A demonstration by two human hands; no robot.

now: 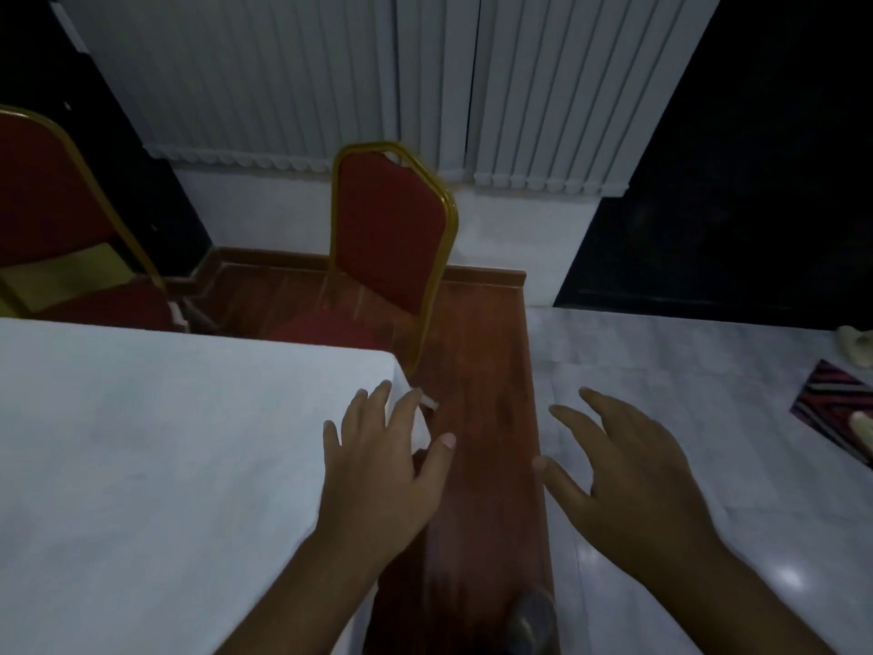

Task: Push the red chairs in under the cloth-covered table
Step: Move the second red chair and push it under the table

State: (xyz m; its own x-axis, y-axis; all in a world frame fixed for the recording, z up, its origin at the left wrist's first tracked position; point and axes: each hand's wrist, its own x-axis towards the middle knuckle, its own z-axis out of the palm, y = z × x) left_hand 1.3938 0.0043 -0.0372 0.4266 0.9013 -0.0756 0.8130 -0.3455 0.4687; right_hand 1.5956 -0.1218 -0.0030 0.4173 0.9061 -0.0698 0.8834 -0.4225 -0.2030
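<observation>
Chairs: the nearer red chair [389, 238] stands at the far end of the cloth-covered counter [165, 442], seat partly under; a second chair [61, 219] sits far left. The gold tube frame looks stiff, likely light enough to slide; the top of the backrest seems the best hold. Head view: left hand [378, 470] and right hand [628, 475] hover spread wide, palms down, holding nothing, near the counter's corner.

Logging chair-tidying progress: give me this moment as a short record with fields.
table: white cloth-covered table, lower left
near chair: red chair at the table's far corner, seat partly under the cloth
far chair: second red chair at far left
left hand: open, over the table corner
right hand: open, empty, over the floor
</observation>
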